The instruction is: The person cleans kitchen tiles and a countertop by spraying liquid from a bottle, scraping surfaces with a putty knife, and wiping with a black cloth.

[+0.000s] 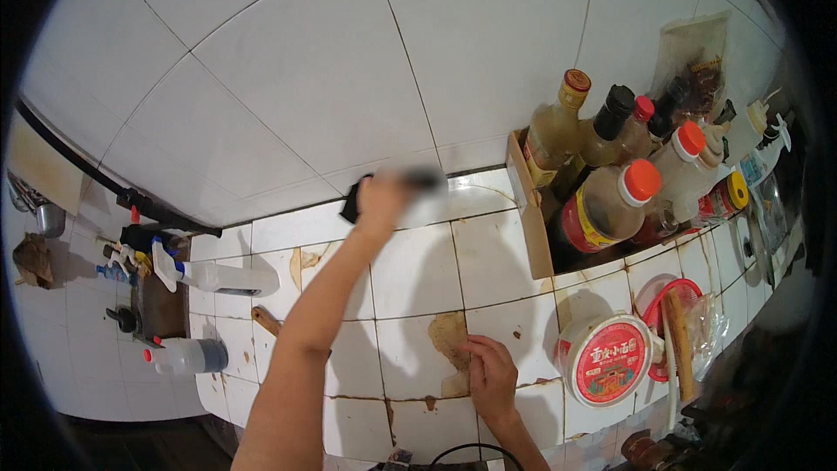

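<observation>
Far back on the white tiled counter (418, 281), my left hand (382, 199) is closed around a black object (351, 201), perhaps a cloth, near the foot of the tiled wall. The right side of this hand and a dark shape there are blurred. My right hand (490, 373) rests nearer to me, its fingertips at the right edge of a brown, irregular patch (450, 340) on the tiles. Whether it pinches anything cannot be made out. A wooden handle (265, 320) lies partly hidden behind my left forearm.
At right, a cardboard box (533, 235) holds several bottles; before it stand a round tub with a red lid (611, 360) and a red basket (686, 288). At left lie a white spray bottle (229, 278) and a clear jug (189, 356). A black pipe (150, 203) crosses the left wall.
</observation>
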The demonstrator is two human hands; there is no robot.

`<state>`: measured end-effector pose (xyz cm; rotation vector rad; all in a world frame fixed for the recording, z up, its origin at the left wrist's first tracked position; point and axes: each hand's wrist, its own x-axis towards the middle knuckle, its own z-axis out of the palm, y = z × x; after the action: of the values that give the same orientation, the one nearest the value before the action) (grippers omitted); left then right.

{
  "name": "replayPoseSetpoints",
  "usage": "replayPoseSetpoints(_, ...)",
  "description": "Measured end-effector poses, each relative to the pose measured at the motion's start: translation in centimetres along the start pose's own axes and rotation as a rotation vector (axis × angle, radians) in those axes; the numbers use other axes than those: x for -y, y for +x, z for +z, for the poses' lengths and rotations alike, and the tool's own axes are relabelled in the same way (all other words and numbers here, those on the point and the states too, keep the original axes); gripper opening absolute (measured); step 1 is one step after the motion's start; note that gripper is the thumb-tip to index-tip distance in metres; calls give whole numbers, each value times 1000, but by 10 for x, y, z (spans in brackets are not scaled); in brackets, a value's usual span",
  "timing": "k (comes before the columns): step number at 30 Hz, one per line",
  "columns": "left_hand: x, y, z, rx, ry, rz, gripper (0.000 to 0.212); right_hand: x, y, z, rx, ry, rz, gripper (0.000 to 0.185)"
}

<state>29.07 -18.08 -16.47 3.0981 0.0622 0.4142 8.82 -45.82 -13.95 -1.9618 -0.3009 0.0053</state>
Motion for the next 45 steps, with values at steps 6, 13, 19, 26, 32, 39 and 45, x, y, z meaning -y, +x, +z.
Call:
replayPoseSetpoints(6, 67, -64, 14, -312, -204, -300, 15, -13, -23, -14, -32, 32, 113, 24)
replayPoseSetpoints(13, -20, -35, 17, -152, -252, -362, 24, -13, -12, 11, -29, -159, -39, 21)
replayPoseSetpoints(19, 48, -65, 5, -298, -158, -316, 25, -21, -1, 16, -20, -265, -61, 22)
replayPoseSetpoints(26, 76, -88, 5, -534, -246, -617, 12, -18, -7, 29, -86, -254, -129, 24)
replayPoseSetpoints(32, 0, -48, 6, -344, -426, -137, 17, -20, -5, 28, -80, -280, -96, 23)
replayPoseSetpoints(39, 88, -90, 4, -592, -110, -471, 11, -21, -7, 27, -90, -264, -102, 24)
replayPoseSetpoints(45, -23, -39, 34, -445, -462, -84, 18, -15, -5, 26, -64, -281, -118, 24)
